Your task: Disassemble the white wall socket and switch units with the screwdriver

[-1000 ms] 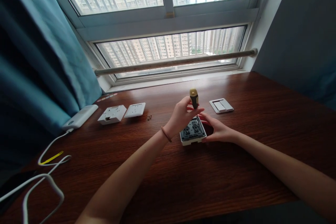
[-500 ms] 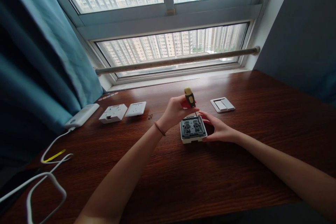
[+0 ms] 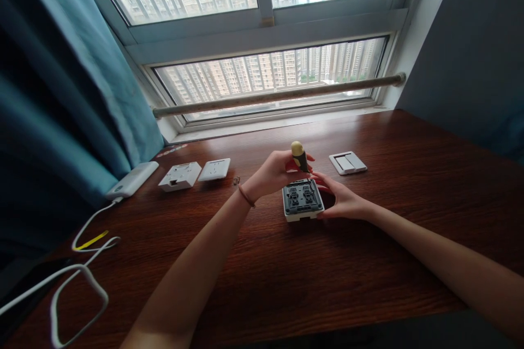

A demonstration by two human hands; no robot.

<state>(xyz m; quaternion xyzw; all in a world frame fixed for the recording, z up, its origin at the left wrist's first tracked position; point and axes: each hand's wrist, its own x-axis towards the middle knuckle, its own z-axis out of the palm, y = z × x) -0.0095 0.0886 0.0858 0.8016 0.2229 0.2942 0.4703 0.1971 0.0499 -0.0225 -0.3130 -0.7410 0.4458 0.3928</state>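
"Where's the switch box [image 3: 303,202] sitting?"

"On the counter [image 3: 245,278], under both hands, dark face up, white walls below."

"Heavy, would you say?"

"Light, I'd guess, and stiff; it looks like moulded plastic. It could skid on that glossy wood if pushed from one side, and the little dark fittings on top seem the likeliest bits to snap."

"So where would you take hold?"

"Low on the side walls, away from the top. The right grip [image 3: 344,200] does roughly that: thumb at the near right corner, fingers by the far right one, curved partway, with a gap between palm and wall."

"And the left?"

"The left grip [image 3: 276,172] is closed around the screwdriver [image 3: 299,157], by its thick handle. That's the sensible part to hold; the thin shaft would give poor purchase."

"Is the tip seated?"

"Can't tell from here, the hand covers too much."

"And those loose screws [image 3: 236,180]?"

"Left of the box, well apart. Small enough to roll off, I'd think."
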